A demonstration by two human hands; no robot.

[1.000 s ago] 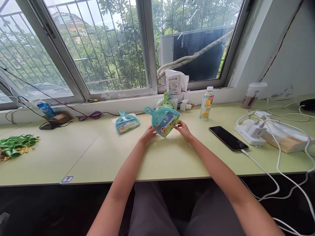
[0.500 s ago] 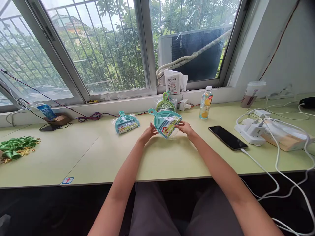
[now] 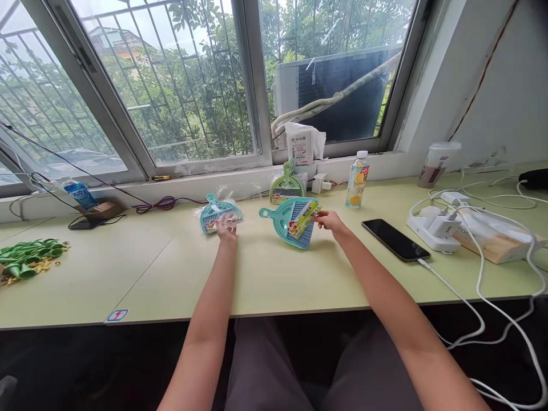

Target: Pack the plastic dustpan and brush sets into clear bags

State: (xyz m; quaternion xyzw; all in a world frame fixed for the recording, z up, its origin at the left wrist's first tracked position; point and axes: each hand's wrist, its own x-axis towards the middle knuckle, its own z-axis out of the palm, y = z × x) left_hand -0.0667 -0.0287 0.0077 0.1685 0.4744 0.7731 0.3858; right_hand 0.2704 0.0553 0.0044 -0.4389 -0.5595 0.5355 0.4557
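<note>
Dustpan set over table, just left of R hand, held by right edge in near-closed pinch, handle-end left, long axis approx L–R. L hand farther off, at bagged set; can't tell if gripping.

I see an office-like workroom. A white plastic power strip sits on its long pale-green surface.

The left hand has moved from the front dustpan to the bagged dustpan.
</note>
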